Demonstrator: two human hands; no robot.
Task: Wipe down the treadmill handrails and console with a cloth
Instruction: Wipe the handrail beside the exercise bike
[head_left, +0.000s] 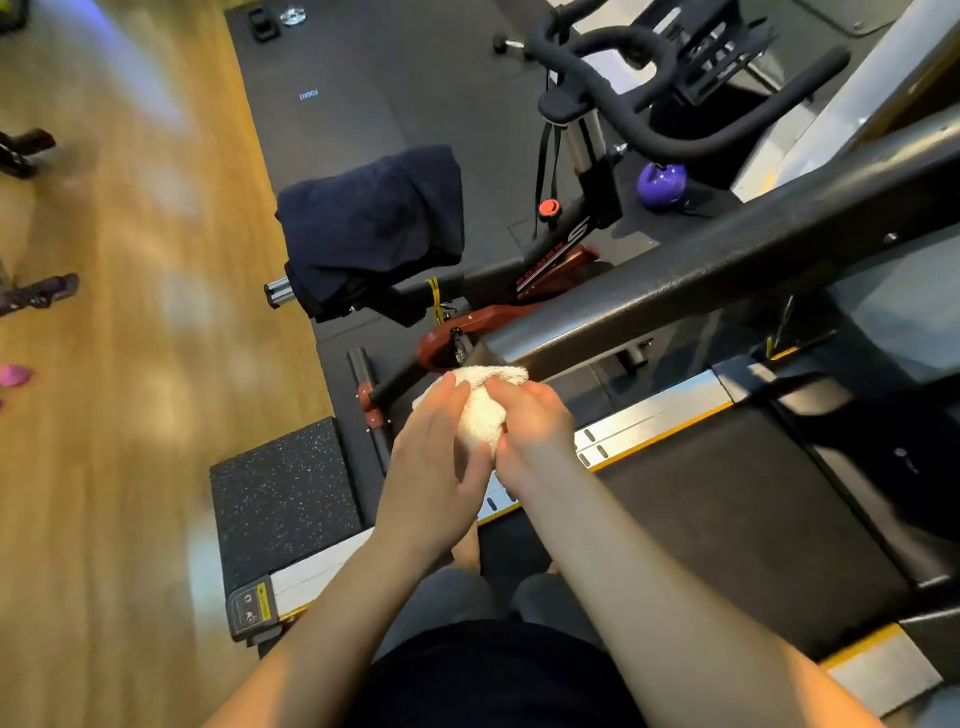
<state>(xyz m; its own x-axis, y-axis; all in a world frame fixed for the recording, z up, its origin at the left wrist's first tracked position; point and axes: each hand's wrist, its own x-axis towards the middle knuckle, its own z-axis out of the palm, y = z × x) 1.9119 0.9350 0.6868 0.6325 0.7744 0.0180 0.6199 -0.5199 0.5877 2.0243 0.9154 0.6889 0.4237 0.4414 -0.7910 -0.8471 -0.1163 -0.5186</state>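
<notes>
A bunched white cloth (485, 402) sits between my two hands, just below the near end of the black treadmill handrail (727, 260). My left hand (436, 457) cups the cloth from the left, its thumb across the cloth's lower edge. My right hand (535, 421) grips the cloth from the right with curled fingers. The cloth's top edge lies close to the handrail's end; whether it touches I cannot tell. The handrail runs up and to the right across the view. The console is out of view.
The treadmill belt (727, 493) and its silver side rail (665, 415) lie below my arms. A red and black exercise bike (519, 280) with a dark cloth over its seat (374, 228) stands left of the handrail. A purple kettlebell (662, 184) sits on the black mat. Wooden floor lies at left.
</notes>
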